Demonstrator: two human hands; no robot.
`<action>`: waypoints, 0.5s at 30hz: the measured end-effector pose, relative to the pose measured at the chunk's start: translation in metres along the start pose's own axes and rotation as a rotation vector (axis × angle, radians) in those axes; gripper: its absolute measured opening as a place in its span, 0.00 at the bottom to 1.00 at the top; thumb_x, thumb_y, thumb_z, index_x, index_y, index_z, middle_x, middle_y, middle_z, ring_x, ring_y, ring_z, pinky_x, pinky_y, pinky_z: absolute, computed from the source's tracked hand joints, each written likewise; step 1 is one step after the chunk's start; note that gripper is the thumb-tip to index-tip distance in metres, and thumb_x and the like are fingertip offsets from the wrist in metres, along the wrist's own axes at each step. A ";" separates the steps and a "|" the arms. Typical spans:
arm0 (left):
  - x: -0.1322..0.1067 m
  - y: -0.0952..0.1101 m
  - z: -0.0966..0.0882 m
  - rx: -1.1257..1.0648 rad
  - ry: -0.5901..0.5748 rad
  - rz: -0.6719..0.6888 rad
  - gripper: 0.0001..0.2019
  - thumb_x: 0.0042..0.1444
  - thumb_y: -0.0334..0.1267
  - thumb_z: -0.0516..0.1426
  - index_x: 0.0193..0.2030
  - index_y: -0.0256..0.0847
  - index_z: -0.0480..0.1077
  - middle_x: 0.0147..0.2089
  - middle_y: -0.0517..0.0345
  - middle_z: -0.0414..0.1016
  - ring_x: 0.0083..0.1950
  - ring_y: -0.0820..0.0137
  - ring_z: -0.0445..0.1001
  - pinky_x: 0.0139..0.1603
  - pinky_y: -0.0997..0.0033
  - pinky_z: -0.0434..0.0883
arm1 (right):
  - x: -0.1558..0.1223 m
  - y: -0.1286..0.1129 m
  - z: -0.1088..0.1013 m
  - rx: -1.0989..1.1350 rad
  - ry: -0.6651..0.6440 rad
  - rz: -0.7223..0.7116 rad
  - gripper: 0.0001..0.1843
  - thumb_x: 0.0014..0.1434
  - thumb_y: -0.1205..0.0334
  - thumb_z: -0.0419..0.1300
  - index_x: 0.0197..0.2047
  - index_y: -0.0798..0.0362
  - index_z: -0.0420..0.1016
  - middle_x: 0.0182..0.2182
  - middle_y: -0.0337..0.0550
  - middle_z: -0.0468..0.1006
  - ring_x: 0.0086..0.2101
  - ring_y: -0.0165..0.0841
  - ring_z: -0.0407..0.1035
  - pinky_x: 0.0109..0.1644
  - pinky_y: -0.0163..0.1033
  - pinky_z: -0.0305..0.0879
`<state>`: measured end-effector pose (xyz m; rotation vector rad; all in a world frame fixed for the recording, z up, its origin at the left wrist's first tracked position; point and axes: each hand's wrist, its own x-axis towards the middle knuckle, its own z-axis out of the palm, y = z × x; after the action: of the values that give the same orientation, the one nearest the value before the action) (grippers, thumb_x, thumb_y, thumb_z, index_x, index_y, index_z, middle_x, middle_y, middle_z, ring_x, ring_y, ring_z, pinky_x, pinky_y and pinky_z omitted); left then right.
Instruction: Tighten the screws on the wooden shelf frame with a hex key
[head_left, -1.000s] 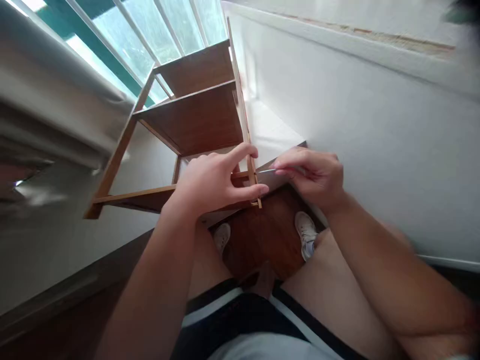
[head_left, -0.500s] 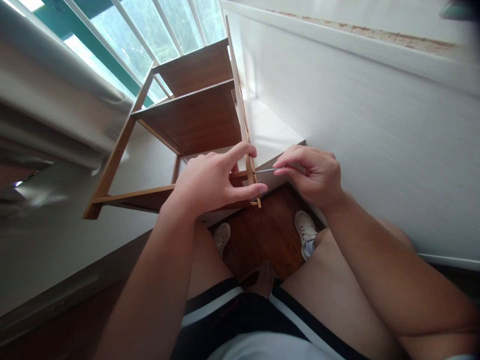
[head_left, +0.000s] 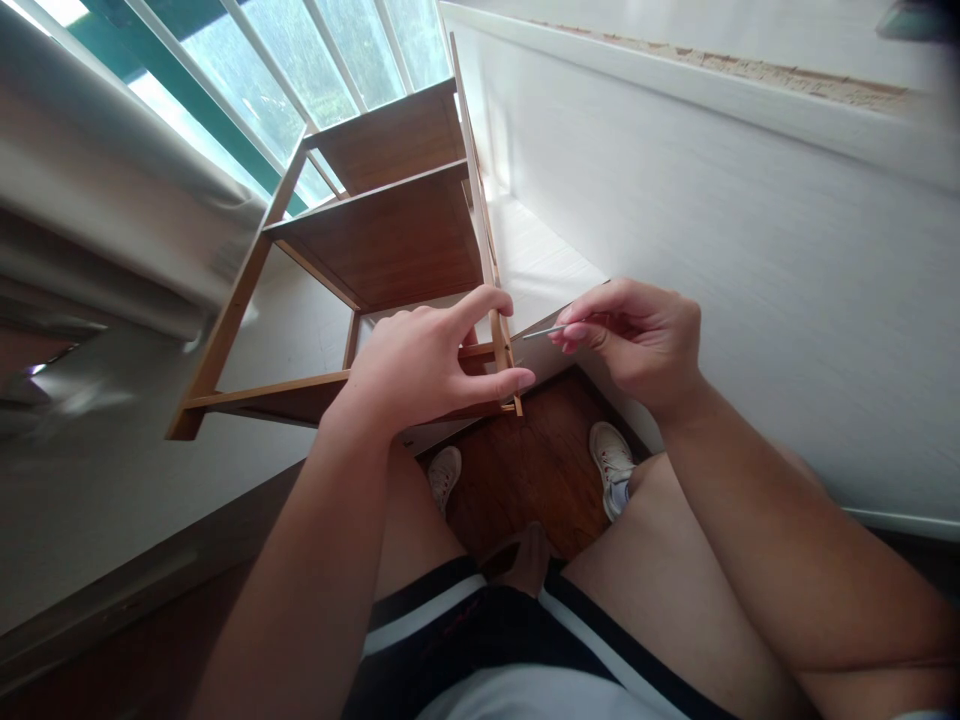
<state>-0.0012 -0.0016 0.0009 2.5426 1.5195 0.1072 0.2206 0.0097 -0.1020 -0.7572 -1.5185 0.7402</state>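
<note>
As the view looks down past bare knees to two white shoes (head_left: 611, 462) on a dark wood floor (head_left: 525, 470), a brown wooden rack (head_left: 390, 240) stretches away toward 12 o'clock, ending at a window (head_left: 300, 70). A white wall (head_left: 712, 230) fills the side from 1 to 4 o'clock.

The left hand (head_left: 427, 360) sits at the centre, closed around the rack's near post (head_left: 501, 352): forefinger curled over it, thumb pressing from below. At 3 o'clock from it, the right hand (head_left: 637, 340) has its fingers (head_left: 577, 322) pinched tight on a thin metal key (head_left: 544, 330). The key points toward 9 o'clock at the post, its tip just beside the wood but not touching.

This looks like work on the joint where a crossbar (head_left: 480, 352) meets the post, with the key off the fastener for the moment. Seating the tip again would call for a steady left grip, a level key, and a careful line-up with the small hole, which is too small to see here.
</note>
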 end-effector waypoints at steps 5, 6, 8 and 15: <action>0.000 0.001 0.000 -0.013 0.003 -0.002 0.30 0.53 0.67 0.56 0.55 0.52 0.67 0.32 0.64 0.76 0.33 0.67 0.75 0.34 0.71 0.63 | 0.000 -0.001 0.001 -0.154 -0.120 -0.156 0.03 0.59 0.67 0.67 0.36 0.49 0.82 0.32 0.38 0.83 0.31 0.32 0.76 0.37 0.38 0.73; 0.000 0.001 0.000 -0.012 0.003 -0.005 0.30 0.53 0.67 0.56 0.55 0.52 0.67 0.32 0.64 0.76 0.33 0.67 0.75 0.34 0.71 0.63 | 0.000 -0.001 0.001 -0.161 -0.129 -0.185 0.04 0.59 0.68 0.67 0.37 0.49 0.81 0.32 0.38 0.83 0.33 0.32 0.77 0.38 0.38 0.73; 0.000 0.001 0.000 -0.007 0.004 -0.007 0.30 0.53 0.68 0.56 0.55 0.53 0.67 0.32 0.65 0.76 0.33 0.67 0.74 0.34 0.71 0.62 | 0.000 0.000 0.002 -0.153 -0.125 -0.219 0.06 0.59 0.70 0.66 0.37 0.50 0.81 0.32 0.38 0.83 0.35 0.33 0.77 0.39 0.38 0.74; 0.000 0.000 -0.001 -0.008 -0.008 -0.009 0.30 0.53 0.69 0.55 0.55 0.53 0.66 0.33 0.65 0.76 0.32 0.67 0.74 0.34 0.71 0.62 | 0.000 0.000 0.003 -0.070 -0.067 -0.206 0.07 0.57 0.71 0.67 0.38 0.49 0.82 0.33 0.39 0.83 0.34 0.34 0.78 0.39 0.39 0.74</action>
<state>-0.0011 -0.0013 0.0018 2.5270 1.5239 0.1010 0.2181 0.0101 -0.1022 -0.6215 -1.6616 0.5651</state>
